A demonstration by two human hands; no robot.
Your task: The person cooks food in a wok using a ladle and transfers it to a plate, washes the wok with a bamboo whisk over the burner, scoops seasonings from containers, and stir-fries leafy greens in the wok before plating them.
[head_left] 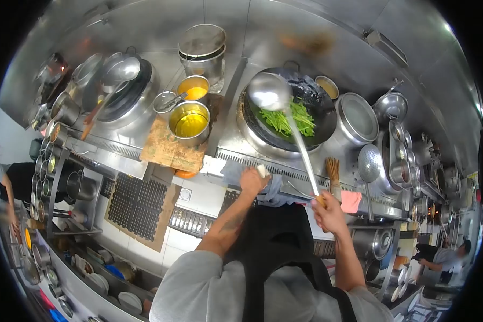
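Observation:
A large black wok [323, 112] sits on the right burner with cut green vegetables [301, 119] inside. My right hand [329, 213] is closed round the wooden-ended handle of a long metal ladle [270, 91], whose bowl hangs over the wok's left part. At the counter's front edge, my left hand [254, 181] has its fingers bent round a small white item, perhaps cloth [262, 171]. A blue-grey cloth [233, 173] lies beside and beneath that hand. Between the burners, a pot of yellow oil [190, 122] rests on brown cardboard [163, 147].
Another wok [124, 96] sits on the left burner. A bamboo brush [333, 170], a perforated skimmer [370, 163] and a pink cloth [351, 200] are at the right front. One person [443, 259] is at far right, another's arm [8, 193] at far left.

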